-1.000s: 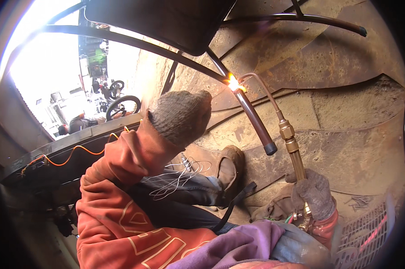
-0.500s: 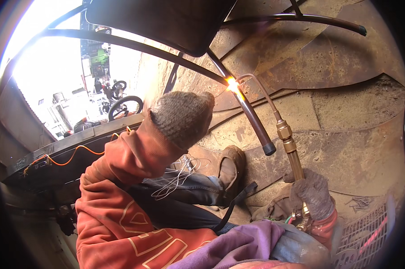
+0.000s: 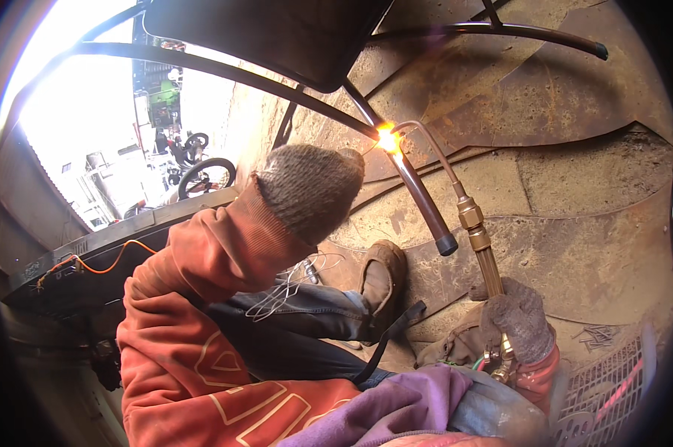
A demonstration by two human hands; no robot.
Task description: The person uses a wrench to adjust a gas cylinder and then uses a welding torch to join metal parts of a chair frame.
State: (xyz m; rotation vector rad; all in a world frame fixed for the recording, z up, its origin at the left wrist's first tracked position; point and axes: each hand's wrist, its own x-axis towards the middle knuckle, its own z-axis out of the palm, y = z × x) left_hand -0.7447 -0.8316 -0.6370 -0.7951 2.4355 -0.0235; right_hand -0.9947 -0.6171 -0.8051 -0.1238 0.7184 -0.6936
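Observation:
My right hand point(image 3: 522, 320), in a grey-brown knit glove, grips the brass handle of a gas welding torch point(image 3: 479, 238). The torch's bent copper tip reaches a bright orange flame point(image 3: 388, 138) where two dark metal tubes meet. One of them, a capped tube leg point(image 3: 426, 205), slants toward me. Just left of the flame is my left hand point(image 3: 310, 186), also gloved, its fingers closed on a thin wire point(image 3: 371, 147) that leads to the hot joint. Its fingers are mostly hidden behind the glove's back. Loose loops of wire point(image 3: 281, 296) hang below that wrist.
A dark panel point(image 3: 262, 37) on a curved tube frame point(image 3: 202, 67) spans the top. Rusty metal sheets point(image 3: 575, 179) cover the floor. Several nails point(image 3: 597, 337) lie beside a plastic crate point(image 3: 604, 387) at lower right. My shoe point(image 3: 383, 279) is below the joint; a motorcycle point(image 3: 202, 175) stands outside.
My left hand has moved slightly right and up, closer to the flame. The wire loops below it shifted a little. The torch and right hand stay almost in place.

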